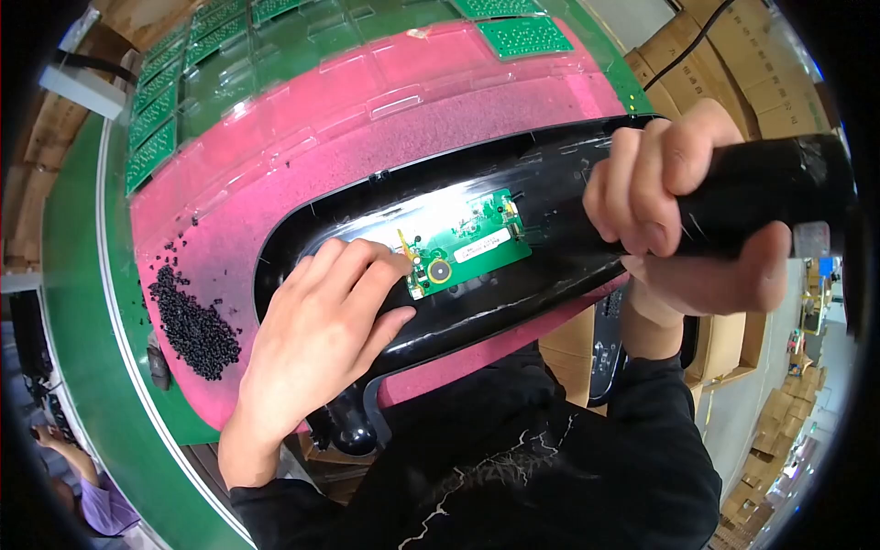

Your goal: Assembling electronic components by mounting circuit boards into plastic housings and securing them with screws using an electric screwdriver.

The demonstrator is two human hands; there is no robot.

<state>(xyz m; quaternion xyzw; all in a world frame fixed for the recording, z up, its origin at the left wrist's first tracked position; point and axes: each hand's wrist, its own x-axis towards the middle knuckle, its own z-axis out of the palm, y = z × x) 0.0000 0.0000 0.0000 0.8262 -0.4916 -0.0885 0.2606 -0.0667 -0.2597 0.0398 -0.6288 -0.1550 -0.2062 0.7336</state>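
Observation:
A long, glossy black plastic shell [550,275] lies across the pink mat, its hollow side up. Inside it sits a green circuit board [477,266] with a white label and a round disc part. My left hand [321,321] reaches over the shell's left end. Its bent fingers press at the board's left edge, beside a small yellow part, and hide their own tips. My right hand [660,192] is closed around a thick black cylindrical tool [765,197] above the shell's right end. The tool's working end is hidden.
A pile of small black screws [192,325] lies on the pink mat [220,229] at the left. Clear plastic trays [367,73] with green boards [522,37] stand at the back. Cardboard boxes [733,64] are stacked at the right. Another person's arm [69,454] shows at lower left.

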